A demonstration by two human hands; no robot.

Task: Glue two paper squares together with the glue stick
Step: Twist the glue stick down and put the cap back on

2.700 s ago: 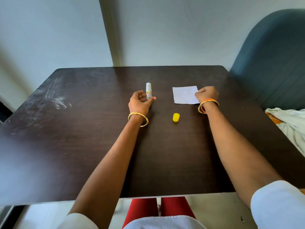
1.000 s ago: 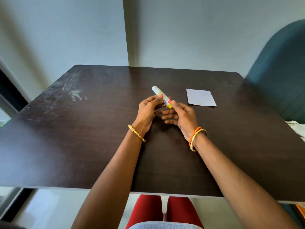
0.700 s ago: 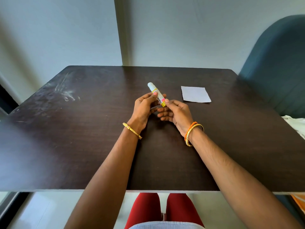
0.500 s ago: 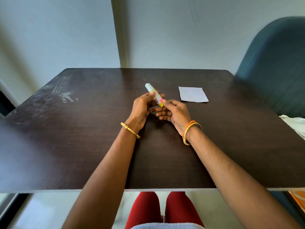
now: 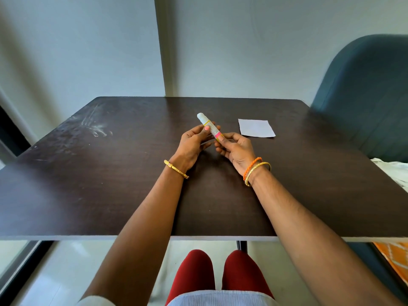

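Both hands hold a white glue stick (image 5: 207, 125) tilted up and to the left above the middle of the dark table (image 5: 110, 184). My left hand (image 5: 192, 144) pinches its barrel with thumb and fingers. My right hand (image 5: 234, 149) grips the lower end, where a pink band and a bit of yellow show. Whether the yellow cap is on that end is hidden by my fingers. A white paper square (image 5: 256, 127) lies flat on the table to the right of the hands, untouched.
A blue-green upholstered chair back (image 5: 364, 91) stands at the table's right edge, with white cloth (image 5: 395, 171) below it. Pale scuff marks (image 5: 95, 127) cover the table's far left. A wall rises just behind the table.
Earlier the glue stick stood upright by my left hand, the yellow cap lay on the table and my right hand rested on the paper. Now both hands hold the stick and the cap is out of sight.
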